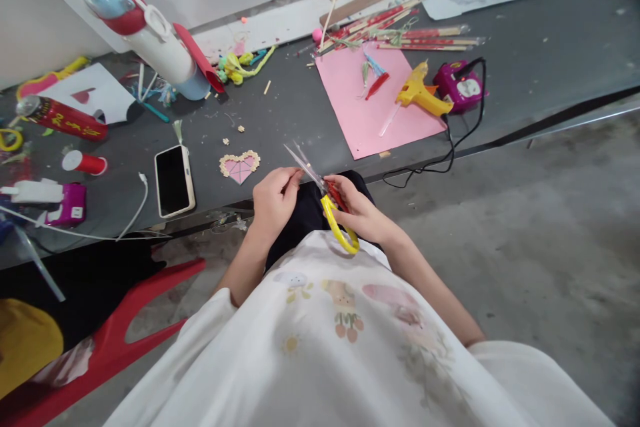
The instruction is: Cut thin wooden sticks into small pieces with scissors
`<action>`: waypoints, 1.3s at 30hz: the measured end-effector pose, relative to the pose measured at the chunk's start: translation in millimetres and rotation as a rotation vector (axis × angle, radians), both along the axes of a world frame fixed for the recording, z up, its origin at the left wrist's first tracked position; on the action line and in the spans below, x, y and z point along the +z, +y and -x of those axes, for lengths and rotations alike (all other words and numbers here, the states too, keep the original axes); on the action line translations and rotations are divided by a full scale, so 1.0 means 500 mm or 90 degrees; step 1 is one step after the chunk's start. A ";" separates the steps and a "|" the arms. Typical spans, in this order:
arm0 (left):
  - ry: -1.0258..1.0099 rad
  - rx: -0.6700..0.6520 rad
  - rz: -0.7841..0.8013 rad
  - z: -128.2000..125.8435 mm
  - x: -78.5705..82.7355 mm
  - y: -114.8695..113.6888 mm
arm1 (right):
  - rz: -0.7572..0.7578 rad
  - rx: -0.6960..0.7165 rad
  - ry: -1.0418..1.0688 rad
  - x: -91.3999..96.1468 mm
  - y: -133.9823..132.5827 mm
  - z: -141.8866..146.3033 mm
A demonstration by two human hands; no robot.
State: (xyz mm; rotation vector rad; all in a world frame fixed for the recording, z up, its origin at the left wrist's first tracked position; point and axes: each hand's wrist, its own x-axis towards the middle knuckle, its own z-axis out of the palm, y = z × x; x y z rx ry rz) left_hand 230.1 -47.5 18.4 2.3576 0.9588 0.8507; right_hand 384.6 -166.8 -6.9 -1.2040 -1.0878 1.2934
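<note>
My right hand (pixel 357 207) grips a pair of scissors (pixel 341 227) with yellow and red handles. Their blades point up and to the left, slightly parted, over my lap at the table's front edge. Close to the blades, my left hand (pixel 277 200) is closed in a pinch; whatever lies between its fingertips is too small to make out. Just beyond that hand, a pink heart (pixel 240 167) with a knobbly cream border and dark lines lies on the table. Two small cream bits (pixel 241 129) sit above the heart.
A phone (pixel 174 180) lies left of the heart, near a red thread spool (pixel 85 163) and a tall bottle (pixel 155 47). To the right, a yellow glue gun (pixel 424 95) rests on pink sheet (pixel 345 113), its cord hanging over the edge. A red chair (pixel 120 340) stands at lower left.
</note>
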 end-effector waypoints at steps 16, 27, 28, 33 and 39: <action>0.007 -0.031 0.080 0.006 -0.033 -0.048 | 0.048 -0.169 0.186 -0.043 0.028 0.016; -0.173 -0.177 0.753 -0.056 -0.127 -0.095 | 0.052 -0.189 0.230 -0.045 0.040 0.035; -0.188 -0.156 0.758 -0.061 -0.127 -0.097 | 0.055 -0.184 0.232 -0.044 0.040 0.036; -0.280 -0.098 0.809 -0.075 -0.127 -0.106 | 0.075 -0.173 0.282 -0.042 0.041 0.036; -0.327 -0.088 0.821 -0.071 -0.136 -0.114 | 0.085 -0.185 0.320 -0.041 0.044 0.043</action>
